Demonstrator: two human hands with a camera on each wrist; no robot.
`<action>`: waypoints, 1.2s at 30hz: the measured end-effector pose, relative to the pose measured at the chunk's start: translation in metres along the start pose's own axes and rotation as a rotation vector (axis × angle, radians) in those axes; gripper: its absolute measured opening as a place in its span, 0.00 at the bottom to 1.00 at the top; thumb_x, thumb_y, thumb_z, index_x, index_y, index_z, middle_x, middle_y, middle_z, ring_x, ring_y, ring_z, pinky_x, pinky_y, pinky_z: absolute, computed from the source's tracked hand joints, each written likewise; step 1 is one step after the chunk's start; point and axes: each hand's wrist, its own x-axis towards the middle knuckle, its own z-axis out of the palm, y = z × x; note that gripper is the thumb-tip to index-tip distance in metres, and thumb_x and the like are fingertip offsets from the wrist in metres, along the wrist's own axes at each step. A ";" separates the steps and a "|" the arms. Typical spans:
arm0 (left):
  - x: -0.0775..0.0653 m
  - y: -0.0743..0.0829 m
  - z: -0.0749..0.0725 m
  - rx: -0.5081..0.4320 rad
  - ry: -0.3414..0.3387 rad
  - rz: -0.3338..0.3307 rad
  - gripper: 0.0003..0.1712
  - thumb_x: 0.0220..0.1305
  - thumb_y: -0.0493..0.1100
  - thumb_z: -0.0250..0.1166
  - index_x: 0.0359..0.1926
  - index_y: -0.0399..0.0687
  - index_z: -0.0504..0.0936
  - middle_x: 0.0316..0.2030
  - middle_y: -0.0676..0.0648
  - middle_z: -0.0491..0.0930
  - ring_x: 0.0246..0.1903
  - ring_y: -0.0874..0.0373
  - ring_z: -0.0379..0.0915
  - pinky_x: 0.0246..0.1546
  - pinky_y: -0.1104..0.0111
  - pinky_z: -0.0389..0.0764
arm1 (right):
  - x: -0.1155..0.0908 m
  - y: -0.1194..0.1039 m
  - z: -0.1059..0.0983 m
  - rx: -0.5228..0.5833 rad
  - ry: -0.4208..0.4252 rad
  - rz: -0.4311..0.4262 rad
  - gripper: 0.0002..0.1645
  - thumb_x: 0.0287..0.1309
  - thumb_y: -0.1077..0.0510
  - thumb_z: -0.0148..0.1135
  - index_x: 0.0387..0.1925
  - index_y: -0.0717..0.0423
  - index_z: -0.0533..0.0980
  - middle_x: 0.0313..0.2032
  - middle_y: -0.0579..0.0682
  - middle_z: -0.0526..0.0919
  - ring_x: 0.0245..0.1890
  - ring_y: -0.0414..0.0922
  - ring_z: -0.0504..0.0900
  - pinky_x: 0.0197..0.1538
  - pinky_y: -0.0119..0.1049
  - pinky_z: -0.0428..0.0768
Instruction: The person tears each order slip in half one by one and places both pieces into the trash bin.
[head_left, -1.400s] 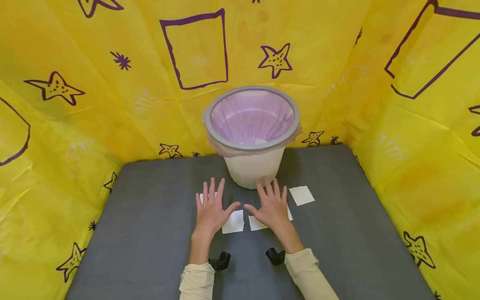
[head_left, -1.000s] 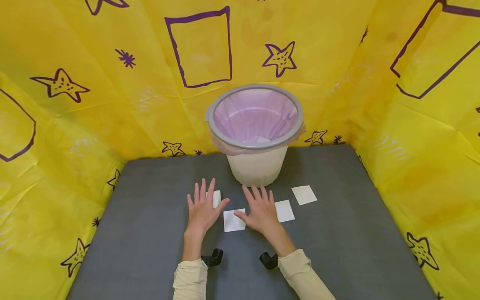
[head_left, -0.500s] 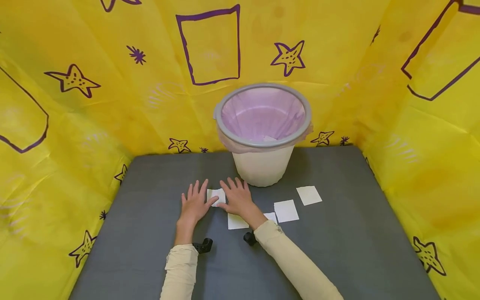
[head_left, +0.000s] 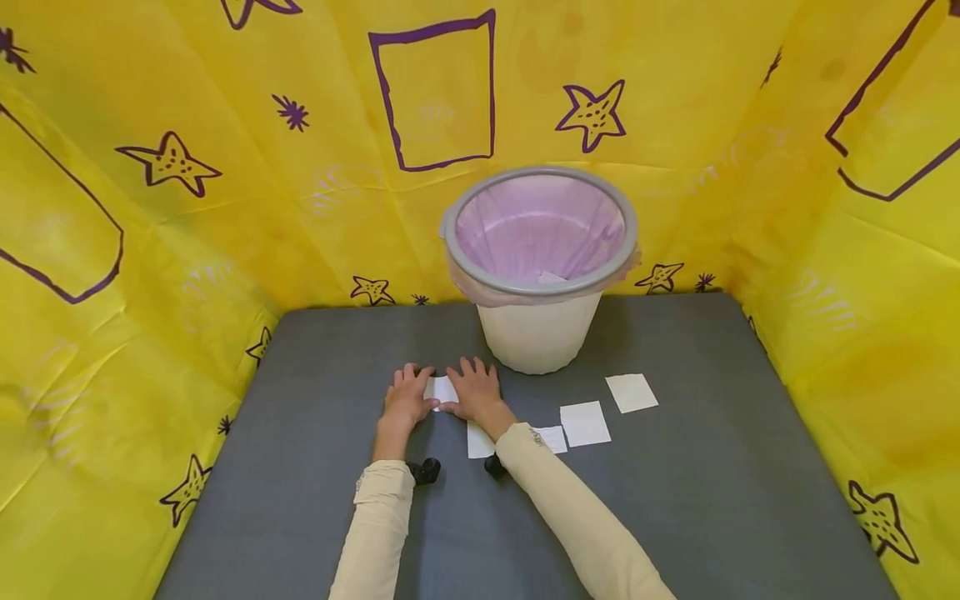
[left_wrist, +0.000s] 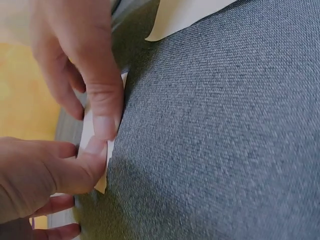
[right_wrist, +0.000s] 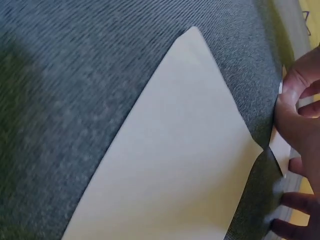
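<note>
From here I have the left hand (head_left: 407,397) and right hand (head_left: 476,394) loosely bent, thumbs touching a white paper square (head_left: 442,390) between them on the grey fabric-topped desk (head_left: 457,542), pinching or not I cannot tell.

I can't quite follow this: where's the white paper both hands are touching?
In the head view, the white paper is just left of centre, between the left hand and right hand, left of the bin's base.
</note>
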 end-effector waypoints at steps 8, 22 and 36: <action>0.011 0.015 0.003 -0.032 0.002 -0.014 0.21 0.58 0.39 0.70 0.51 0.40 0.73 0.52 0.35 0.67 0.53 0.38 0.64 0.48 0.46 0.74 | 0.004 -0.005 0.003 0.077 -0.006 0.080 0.40 0.53 0.33 0.64 0.65 0.40 0.68 0.67 0.53 0.65 0.70 0.56 0.61 0.69 0.59 0.61; -0.024 0.031 0.012 -0.074 0.145 0.182 0.05 0.61 0.36 0.65 0.38 0.44 0.79 0.37 0.43 0.83 0.39 0.45 0.80 0.36 0.53 0.78 | -0.026 0.020 -0.014 0.368 0.155 -0.142 0.05 0.65 0.54 0.59 0.34 0.50 0.77 0.33 0.47 0.83 0.31 0.44 0.80 0.32 0.35 0.75; -0.064 0.099 -0.001 -0.049 0.438 0.511 0.06 0.67 0.43 0.60 0.34 0.49 0.83 0.29 0.52 0.83 0.28 0.57 0.79 0.29 0.66 0.79 | -0.119 0.068 -0.052 0.334 0.573 -0.209 0.03 0.65 0.56 0.60 0.34 0.50 0.78 0.31 0.42 0.80 0.28 0.37 0.77 0.32 0.32 0.77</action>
